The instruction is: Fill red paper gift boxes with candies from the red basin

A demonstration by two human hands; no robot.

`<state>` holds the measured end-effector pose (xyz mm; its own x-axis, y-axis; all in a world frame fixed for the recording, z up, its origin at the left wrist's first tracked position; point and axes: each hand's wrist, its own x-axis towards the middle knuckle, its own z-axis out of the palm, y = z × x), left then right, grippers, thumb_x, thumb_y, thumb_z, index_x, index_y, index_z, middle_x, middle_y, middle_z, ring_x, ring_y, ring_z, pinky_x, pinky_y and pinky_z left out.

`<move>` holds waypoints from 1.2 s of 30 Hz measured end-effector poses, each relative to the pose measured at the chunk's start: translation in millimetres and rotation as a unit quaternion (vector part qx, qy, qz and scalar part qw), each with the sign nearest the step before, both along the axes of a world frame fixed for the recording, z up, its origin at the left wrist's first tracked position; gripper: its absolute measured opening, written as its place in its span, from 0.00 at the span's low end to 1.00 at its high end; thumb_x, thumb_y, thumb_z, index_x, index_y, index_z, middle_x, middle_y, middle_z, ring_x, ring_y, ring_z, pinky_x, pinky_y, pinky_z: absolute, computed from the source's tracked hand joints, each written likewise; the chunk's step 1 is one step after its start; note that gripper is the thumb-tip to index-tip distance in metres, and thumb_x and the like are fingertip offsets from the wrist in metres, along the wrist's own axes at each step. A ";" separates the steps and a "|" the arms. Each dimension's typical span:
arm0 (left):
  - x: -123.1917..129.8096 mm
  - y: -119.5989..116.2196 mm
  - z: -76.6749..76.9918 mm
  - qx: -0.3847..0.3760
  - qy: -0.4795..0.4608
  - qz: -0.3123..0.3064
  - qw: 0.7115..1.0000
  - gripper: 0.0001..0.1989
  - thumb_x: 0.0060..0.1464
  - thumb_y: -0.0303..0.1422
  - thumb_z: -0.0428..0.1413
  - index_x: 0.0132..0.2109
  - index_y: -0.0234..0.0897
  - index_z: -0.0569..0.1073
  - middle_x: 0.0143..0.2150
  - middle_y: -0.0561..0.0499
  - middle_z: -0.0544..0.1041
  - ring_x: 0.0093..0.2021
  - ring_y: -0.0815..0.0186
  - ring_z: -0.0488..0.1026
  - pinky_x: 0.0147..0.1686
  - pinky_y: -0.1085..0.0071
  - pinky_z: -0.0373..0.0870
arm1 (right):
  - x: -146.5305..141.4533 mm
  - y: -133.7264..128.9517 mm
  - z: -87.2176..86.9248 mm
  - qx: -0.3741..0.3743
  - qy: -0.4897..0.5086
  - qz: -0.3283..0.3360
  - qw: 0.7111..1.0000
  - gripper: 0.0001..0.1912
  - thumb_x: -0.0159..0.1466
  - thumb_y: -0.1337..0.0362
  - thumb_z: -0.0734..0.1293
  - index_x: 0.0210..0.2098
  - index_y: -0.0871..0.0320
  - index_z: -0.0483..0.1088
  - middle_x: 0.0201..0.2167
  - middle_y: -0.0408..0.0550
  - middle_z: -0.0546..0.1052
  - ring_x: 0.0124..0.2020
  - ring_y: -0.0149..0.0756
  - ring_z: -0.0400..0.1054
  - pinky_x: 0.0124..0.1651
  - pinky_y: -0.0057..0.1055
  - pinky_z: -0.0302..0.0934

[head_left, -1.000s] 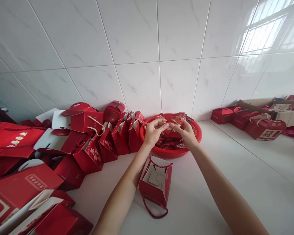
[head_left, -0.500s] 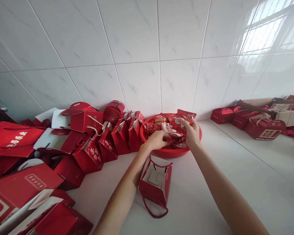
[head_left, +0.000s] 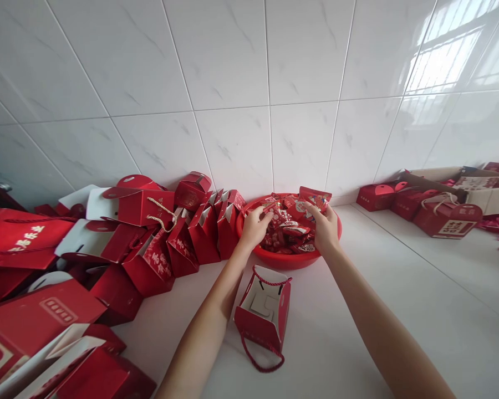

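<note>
A red plastic basin [head_left: 289, 259] against the tiled wall holds many small red wrapped packets [head_left: 285, 241]. At the basin's left side, my left hand [head_left: 253, 226] pinches a small red candy packet [head_left: 268, 204] between thumb and fingers. Over on the right side, my right hand [head_left: 326, 226] is closed around a red candy packet [head_left: 315, 195], which stands up above its fingers; other packets may be in that hand too. In front of the basin, between my forearms, a red gift box [head_left: 261, 327] with twisted rope handles stands with its top open and nothing visible inside.
Several red gift boxes [head_left: 147, 263] crowd the left side of the white countertop [head_left: 357, 310]. More closed red boxes [head_left: 447, 219] and an open cardboard box [head_left: 493, 199] stand at the right. The tiled wall [head_left: 233, 149] bounds the back.
My left hand has moved from the middle of the basin up and left to its left side, now pinching a packet. My right hand has stayed nearly in place with its packet.
</note>
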<state>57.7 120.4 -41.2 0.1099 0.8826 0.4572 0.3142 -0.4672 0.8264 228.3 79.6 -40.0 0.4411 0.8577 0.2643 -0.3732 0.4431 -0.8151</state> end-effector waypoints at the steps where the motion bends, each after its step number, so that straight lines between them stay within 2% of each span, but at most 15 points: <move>1: -0.4 -0.2 1.2 -0.002 -0.024 0.004 1.000 0.10 0.55 0.38 0.58 0.33 0.36 0.73 0.29 0.53 0.76 0.30 0.65 0.72 0.33 0.71 0.65 | -0.1 0.0 -0.2 0.004 -0.003 0.003 1.000 0.15 0.51 0.56 0.77 0.36 0.52 0.75 0.35 0.45 0.81 0.39 0.44 0.76 0.44 0.41 0.72; 5: 0.8 -3.4 6.9 -0.063 -0.129 -0.015 0.989 0.11 0.53 0.39 0.60 0.32 0.37 0.71 0.24 0.56 0.72 0.24 0.67 0.72 0.26 0.72 0.65 | -0.4 -0.2 -0.8 0.004 -0.007 0.010 1.000 0.16 0.50 0.56 0.78 0.36 0.53 0.75 0.35 0.45 0.82 0.39 0.45 0.77 0.45 0.42 0.72; 7: 2.9 -5.6 9.6 -0.094 -0.188 -0.046 0.977 0.11 0.50 0.39 0.62 0.33 0.37 0.72 0.25 0.56 0.73 0.24 0.66 0.74 0.27 0.71 0.69 | -0.2 -0.3 -0.9 0.002 -0.016 0.011 1.000 0.16 0.50 0.55 0.77 0.36 0.53 0.75 0.35 0.45 0.82 0.39 0.46 0.77 0.45 0.43 0.72; 9: 5.5 -7.6 11.6 -0.097 -0.245 -0.083 0.961 0.11 0.47 0.37 0.63 0.36 0.37 0.75 0.30 0.53 0.78 0.31 0.63 0.79 0.36 0.67 0.74 | 0.2 -0.4 -1.0 -0.003 -0.028 0.008 1.000 0.17 0.50 0.54 0.77 0.36 0.53 0.75 0.35 0.46 0.82 0.39 0.46 0.77 0.44 0.42 0.72; 12: 8.8 -10.1 12.9 -0.082 -0.285 -0.104 0.949 0.13 0.41 0.32 0.64 0.38 0.36 0.80 0.40 0.48 0.82 0.45 0.57 0.80 0.51 0.60 0.73 | 0.6 -0.8 -0.7 -0.014 -0.037 0.006 0.999 0.18 0.50 0.53 0.77 0.36 0.53 0.75 0.35 0.46 0.82 0.38 0.47 0.77 0.43 0.42 0.73; 15: 10.8 -13.0 12.7 -0.063 -0.278 -0.103 0.953 0.13 0.40 0.32 0.64 0.37 0.36 0.82 0.49 0.44 0.81 0.54 0.51 0.76 0.56 0.55 0.70 | 0.7 -1.8 0.3 -0.014 -0.043 0.011 0.999 0.17 0.51 0.54 0.77 0.36 0.53 0.75 0.35 0.46 0.82 0.38 0.46 0.77 0.43 0.42 0.73; 19: 12.6 -16.9 11.6 -0.023 -0.203 -0.106 0.973 0.13 0.41 0.35 0.65 0.37 0.36 0.83 0.61 0.40 0.74 0.64 0.47 0.67 0.60 0.53 0.67 | 0.8 -3.8 2.1 -0.011 -0.065 0.030 0.997 0.17 0.51 0.53 0.77 0.36 0.53 0.75 0.35 0.46 0.82 0.38 0.46 0.77 0.44 0.43 0.73; 22: 13.8 -18.3 10.5 -0.012 -0.173 -0.112 0.978 0.12 0.44 0.36 0.65 0.37 0.36 0.82 0.63 0.39 0.72 0.67 0.46 0.63 0.60 0.54 0.67 | 0.2 -5.5 3.4 -0.007 -0.062 0.047 0.997 0.18 0.50 0.53 0.78 0.36 0.54 0.75 0.35 0.46 0.82 0.38 0.45 0.77 0.43 0.42 0.73; 24: 14.5 -18.2 9.7 0.004 -0.169 -0.110 0.980 0.11 0.45 0.37 0.65 0.35 0.35 0.82 0.62 0.38 0.73 0.67 0.47 0.62 0.60 0.56 0.68 | -0.4 -6.6 4.1 -0.008 -0.056 0.053 0.997 0.17 0.50 0.54 0.78 0.34 0.55 0.75 0.34 0.47 0.82 0.37 0.45 0.77 0.42 0.41 0.72; 26: 14.9 -17.7 8.8 0.007 -0.172 -0.110 0.979 0.12 0.44 0.36 0.66 0.37 0.34 0.81 0.63 0.38 0.71 0.64 0.47 0.67 0.57 0.57 0.71 | -0.9 -7.5 4.6 -0.009 -0.054 0.058 0.997 0.17 0.49 0.54 0.78 0.34 0.55 0.75 0.34 0.47 0.81 0.36 0.44 0.76 0.40 0.40 0.72; 29: 15.4 -16.0 7.7 -0.020 -0.196 -0.115 0.974 0.26 0.41 0.33 0.68 0.51 0.37 0.76 0.65 0.40 0.69 0.53 0.54 0.76 0.52 0.59 0.75 | -1.2 -8.6 5.4 -0.010 -0.062 0.062 0.996 0.18 0.49 0.53 0.78 0.34 0.55 0.75 0.33 0.47 0.81 0.36 0.45 0.76 0.39 0.40 0.72; 31: 15.7 -14.9 7.3 -0.039 -0.205 -0.113 0.971 0.35 0.40 0.30 0.69 0.58 0.39 0.71 0.62 0.42 0.71 0.50 0.57 0.77 0.51 0.60 0.75 | -1.3 -9.0 5.8 -0.008 -0.073 0.062 0.995 0.19 0.49 0.52 0.78 0.35 0.54 0.75 0.32 0.48 0.81 0.37 0.46 0.75 0.39 0.40 0.72; 33: 16.0 -14.7 7.6 -0.056 -0.202 -0.113 0.971 0.37 0.38 0.29 0.69 0.59 0.39 0.70 0.60 0.42 0.73 0.51 0.56 0.76 0.51 0.61 0.75 | -1.3 -8.8 5.7 -0.002 -0.082 0.061 0.995 0.20 0.48 0.51 0.79 0.34 0.54 0.75 0.31 0.47 0.81 0.36 0.46 0.75 0.40 0.41 0.71; 36: 16.8 -17.1 9.6 -0.082 -0.188 -0.120 0.971 0.34 0.37 0.27 0.69 0.55 0.37 0.71 0.54 0.43 0.77 0.49 0.57 0.77 0.50 0.61 0.75 | -0.9 -7.3 4.0 0.013 -0.098 0.051 0.994 0.20 0.48 0.50 0.79 0.33 0.54 0.75 0.32 0.47 0.81 0.35 0.45 0.75 0.42 0.42 0.71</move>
